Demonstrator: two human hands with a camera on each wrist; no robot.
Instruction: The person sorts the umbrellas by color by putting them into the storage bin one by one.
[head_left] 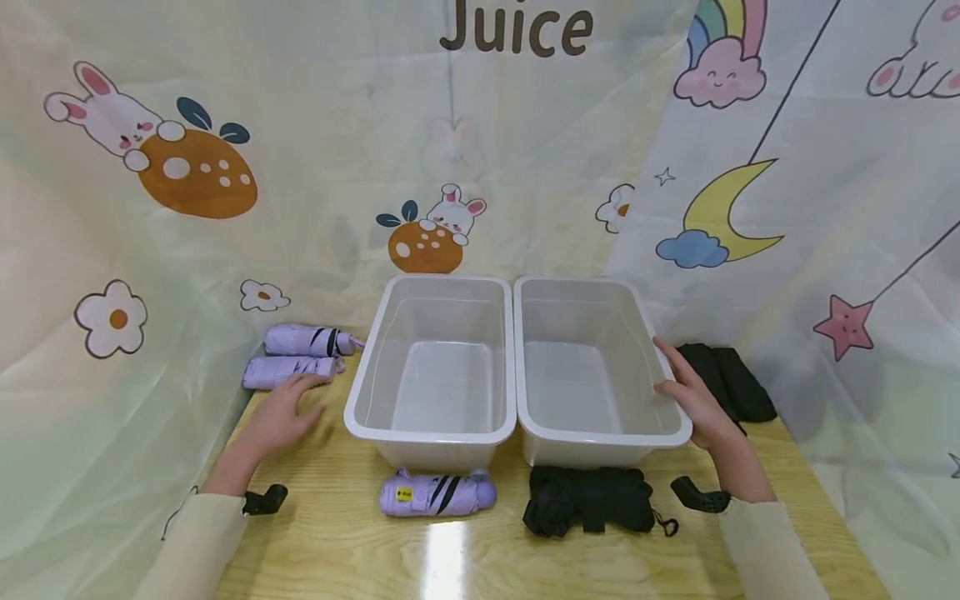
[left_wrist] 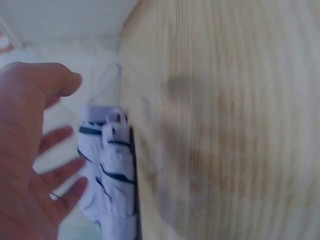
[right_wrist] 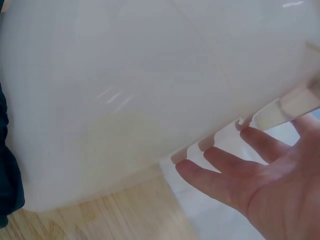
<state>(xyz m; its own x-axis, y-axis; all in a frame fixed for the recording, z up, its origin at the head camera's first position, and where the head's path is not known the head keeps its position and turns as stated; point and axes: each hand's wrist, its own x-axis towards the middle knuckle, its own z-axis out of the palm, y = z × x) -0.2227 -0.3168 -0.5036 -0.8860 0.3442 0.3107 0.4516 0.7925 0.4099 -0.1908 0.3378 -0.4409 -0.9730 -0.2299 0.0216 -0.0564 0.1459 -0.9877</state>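
Observation:
In the head view my left hand [head_left: 281, 421] hovers, fingers spread, beside two folded lilac umbrellas [head_left: 288, 372] at the back left. The left wrist view has the same umbrellas [left_wrist: 117, 175] just past the fingertips, and nothing is in the hand. My right hand [head_left: 697, 404] is at the right side of the right white bin [head_left: 600, 437]. Its thumb and forefinger overlap the rim from above. Seen from the right wrist, the fairly straight fingers [right_wrist: 215, 187] meet the bin's outer edge. Both this bin and the left white bin [head_left: 431, 435] have nothing inside.
One lilac umbrella [head_left: 437, 494] lies before the left bin, and a black folded umbrella [head_left: 588, 500] before the right bin. More black folded items [head_left: 727, 383] lie behind my right hand. A printed cloth [head_left: 315, 167] encloses the back and sides of the wooden table [head_left: 337, 550].

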